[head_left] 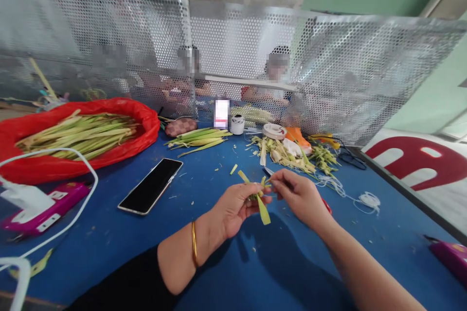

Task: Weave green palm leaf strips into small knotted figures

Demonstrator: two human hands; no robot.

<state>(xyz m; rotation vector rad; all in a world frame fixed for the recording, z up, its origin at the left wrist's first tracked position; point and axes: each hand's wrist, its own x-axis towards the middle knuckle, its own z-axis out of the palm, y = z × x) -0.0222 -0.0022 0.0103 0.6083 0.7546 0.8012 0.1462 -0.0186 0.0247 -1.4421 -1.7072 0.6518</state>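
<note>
Above the blue table [226,272], my left hand [233,209] is closed around a small piece of folded yellow-green leaf strips [260,199], with one strip end hanging down. A gold bangle circles that wrist. My right hand [301,197] pinches the same leaf piece from the right side, its fingers pressed together at the top. Something red shows just beyond the right hand; I cannot make it out.
A red bag [138,138] of long leaf strips lies at the left. A black phone [151,185], a magenta device [47,209] with a white cable, loose leaves [199,138], a scrap pile [288,153] and white thread [368,199] lie around. Behind a perforated metal screen [233,53], other people sit.
</note>
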